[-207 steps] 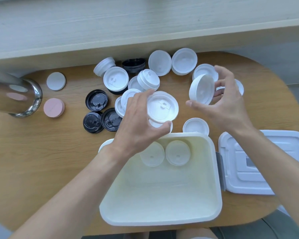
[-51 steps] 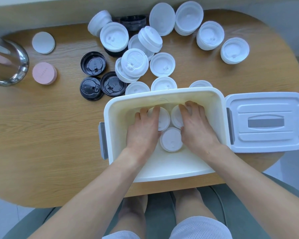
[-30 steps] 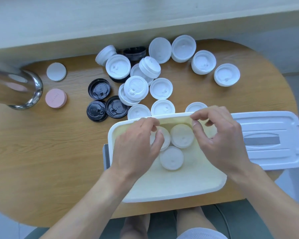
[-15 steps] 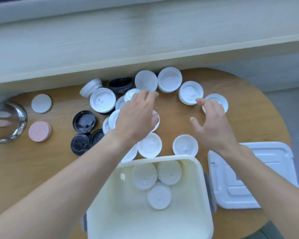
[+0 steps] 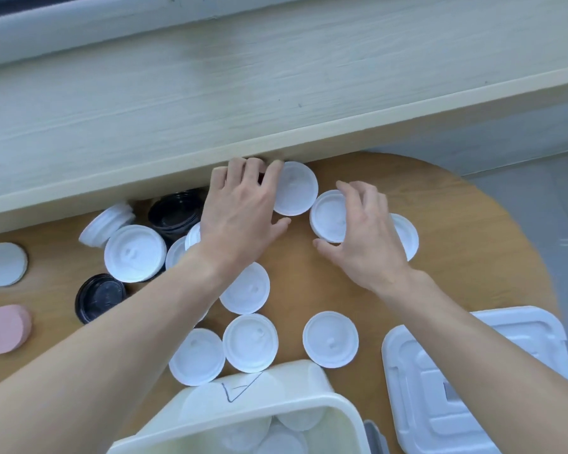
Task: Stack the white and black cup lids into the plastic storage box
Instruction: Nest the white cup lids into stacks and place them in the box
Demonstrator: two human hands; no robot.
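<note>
Many white cup lids lie on the wooden table (image 5: 473, 244), among them three near lids (image 5: 250, 342) just beyond the box. Black lids (image 5: 174, 214) sit at the back left, and another black lid (image 5: 100, 298) lies nearer. The white storage box (image 5: 276, 404) is at the bottom edge with several white lids (image 5: 276, 434) inside. My left hand (image 5: 240, 217) reaches to the back with fingers spread, its fingertips against a white lid (image 5: 297, 191). My right hand (image 5: 364, 237) curls its thumb and fingers round another white lid (image 5: 328, 216).
The box's white cover (image 5: 423, 388) lies on the table at the lower right. A pink disc (image 5: 5, 327) and a pale grey disc (image 5: 4, 263) sit at the far left. A pale wooden ledge (image 5: 210, 126) overhangs the table's back edge.
Both hands have moved from the box to the lids at the back of the table. My right hand has curled round a white lid. The view has tilted up.
</note>
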